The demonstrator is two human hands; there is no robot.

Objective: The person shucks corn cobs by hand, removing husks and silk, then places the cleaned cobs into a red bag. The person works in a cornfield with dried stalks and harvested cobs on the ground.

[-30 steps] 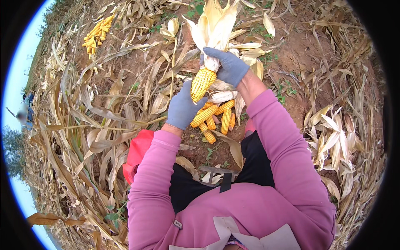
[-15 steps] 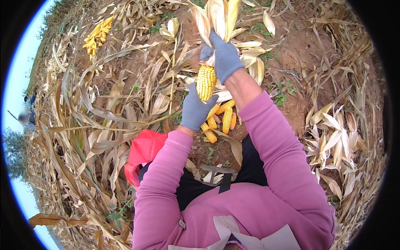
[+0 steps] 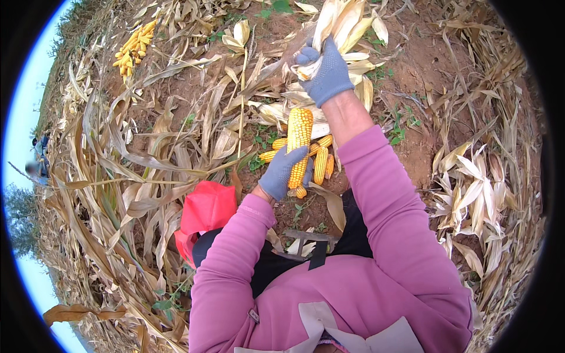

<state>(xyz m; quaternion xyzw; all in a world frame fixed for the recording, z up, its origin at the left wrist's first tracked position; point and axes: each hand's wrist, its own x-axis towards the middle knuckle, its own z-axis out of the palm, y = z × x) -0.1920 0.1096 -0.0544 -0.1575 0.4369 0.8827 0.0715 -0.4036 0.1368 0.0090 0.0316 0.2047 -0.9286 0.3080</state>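
Observation:
My left hand [image 3: 282, 174], in a grey knitted glove, is wrapped round a bare yellow corn cob [image 3: 299, 133], which stands nearly upright in the grip. Farther off, my gloved right hand [image 3: 327, 72] grips a bunch of pale dry corn husks [image 3: 342, 25]; their torn base shows beside the thumb. Cob and husks are apart. Beneath and beside the left hand, several husked cobs [image 3: 320, 165] lie in a small pile on the soil, partly hidden by the held cob and the hand.
A second heap of yellow cobs [image 3: 134, 48] lies far left. Dry stalks and leaves [image 3: 147, 156] cover the left ground. Loose husks [image 3: 478, 197] lie at the right. A red bag-like thing [image 3: 207, 206] sits by my left knee. A blurred person [image 3: 40, 159] is at the far left edge.
The cob has come away from its husks. My left hand has drawn it down toward me, while my right hand has shifted slightly right with the husks.

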